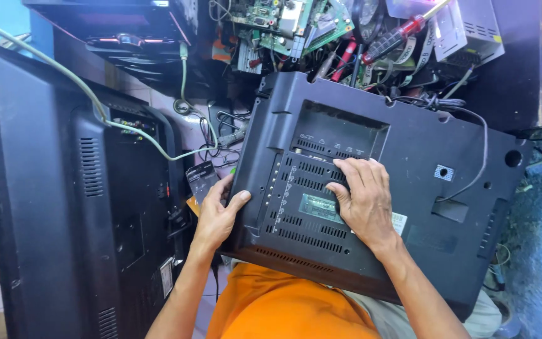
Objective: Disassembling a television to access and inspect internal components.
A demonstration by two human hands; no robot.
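Observation:
A black plastic television back cover (409, 157) lies face down across my lap, vents and a socket recess showing. My left hand (217, 213) grips its left edge, thumb on top of the cover. My right hand (360, 198) lies flat on the vented middle of the cover, fingers spread toward the socket recess. A thin black cable (478, 135) runs over the cover's right part.
A second black television (64, 207) stands upright at the left, a pale green cable (133, 135) draped across its back. Behind the cover is a heap of circuit boards (290, 22), a red-handled screwdriver (396, 34) and a metal box (468, 28). Blue floor lies right.

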